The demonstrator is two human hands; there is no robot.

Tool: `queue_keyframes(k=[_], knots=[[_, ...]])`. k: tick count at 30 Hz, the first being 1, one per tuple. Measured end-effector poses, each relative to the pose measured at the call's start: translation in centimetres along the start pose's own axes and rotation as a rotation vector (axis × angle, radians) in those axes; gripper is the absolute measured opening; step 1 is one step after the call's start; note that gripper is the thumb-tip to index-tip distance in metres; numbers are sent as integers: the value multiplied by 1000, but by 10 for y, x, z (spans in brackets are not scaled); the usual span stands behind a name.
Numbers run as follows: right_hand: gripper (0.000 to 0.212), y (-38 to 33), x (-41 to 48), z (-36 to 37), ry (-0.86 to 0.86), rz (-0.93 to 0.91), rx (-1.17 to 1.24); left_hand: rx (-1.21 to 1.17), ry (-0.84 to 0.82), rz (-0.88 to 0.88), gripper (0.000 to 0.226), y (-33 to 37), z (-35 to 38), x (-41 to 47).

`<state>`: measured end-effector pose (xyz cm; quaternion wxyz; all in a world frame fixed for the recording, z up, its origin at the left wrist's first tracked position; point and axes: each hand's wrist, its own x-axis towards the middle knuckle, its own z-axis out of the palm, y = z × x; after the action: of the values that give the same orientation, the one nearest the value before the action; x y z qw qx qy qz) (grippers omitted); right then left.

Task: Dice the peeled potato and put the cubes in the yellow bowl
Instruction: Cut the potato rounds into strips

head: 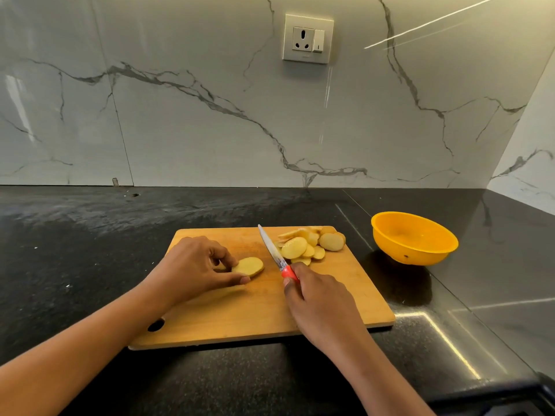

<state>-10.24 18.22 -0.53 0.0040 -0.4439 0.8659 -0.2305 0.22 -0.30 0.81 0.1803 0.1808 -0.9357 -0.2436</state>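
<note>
A black speckled countertop (90, 250) was backed by a white marble-patterned wall (195, 130) veined in grey. A cream socket plate (307, 39) with a rocker switch (318, 41) was mounted high on that wall. A small hole (135, 194) was seen in the countertop near the wall's base, at the left.

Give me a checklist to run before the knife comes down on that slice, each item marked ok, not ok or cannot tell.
1. The left hand pinches the potato slice on the cutting board: ok.
2. The right hand has its grip round the red handle of the knife: ok.
3. The blade is apart from the left hand, right of the slice: ok.
4. The slice pile lies at the board's far right, off the cutting spot: ok.
5. The yellow bowl is upright, empty, right of the board: ok.
6. The board is steady on the counter: cannot tell.
</note>
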Motion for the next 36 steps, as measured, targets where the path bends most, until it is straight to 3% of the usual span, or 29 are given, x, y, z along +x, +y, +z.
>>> queue_keyframes(k=[4,5,9,12,16,19,23,25,28,31,36], knots=[[33,3,-1,0,51,9,52,-18,45,98,55,1,-17,6],[32,3,0,0,53,18,63,-21,-18,152,58,-3,-23,11],[33,6,2,-4,67,61,139,41,-594,209,66,-14,-30,40],[34,8,0,-6,79,82,191,28,-719,216,62,-12,-24,58],[34,7,-3,-6,91,83,204,-38,-627,155,61,-11,-20,59],[34,6,-4,-5,88,75,162,-61,-390,23,54,-5,-4,39],[33,2,0,-5,15,61,75,346,-3,1,60,10,20,10],[34,0,3,-8,-44,62,57,432,3,6,81,10,24,6],[38,0,5,-13,-108,76,56,174,-202,55,99,2,15,14],[37,1,0,-14,-114,72,50,32,-284,93,83,-5,7,21],[40,1,2,-18,-130,73,66,6,-49,47,55,-12,16,22]])
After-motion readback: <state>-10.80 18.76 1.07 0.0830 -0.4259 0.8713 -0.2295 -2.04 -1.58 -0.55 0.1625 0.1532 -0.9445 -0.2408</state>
